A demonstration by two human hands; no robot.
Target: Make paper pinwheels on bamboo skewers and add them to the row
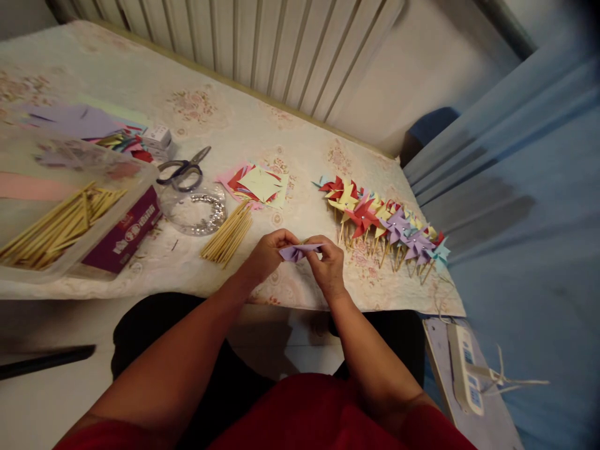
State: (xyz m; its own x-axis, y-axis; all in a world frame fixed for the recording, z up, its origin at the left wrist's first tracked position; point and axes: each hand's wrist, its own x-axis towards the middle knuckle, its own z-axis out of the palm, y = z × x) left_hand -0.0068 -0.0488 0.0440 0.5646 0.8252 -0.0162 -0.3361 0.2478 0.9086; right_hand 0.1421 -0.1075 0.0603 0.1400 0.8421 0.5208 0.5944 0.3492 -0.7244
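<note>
By the near edge of our flowered counter (229, 125), our left hand (272, 252) and right hand (328, 265) pinch purple paper (294, 253); a blue curtain (539, 250) hangs past the right edge.

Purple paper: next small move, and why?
Probably bring another corner toward its middle. The left hand and right hand both pinch the purple paper, which looks partly bent, and the pinwheels alongside have their corners turned in.

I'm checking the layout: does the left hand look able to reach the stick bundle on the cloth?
Probably yes: the stick bundle lies near the left hand, nothing visible between, though that hand holds purple paper.
</note>
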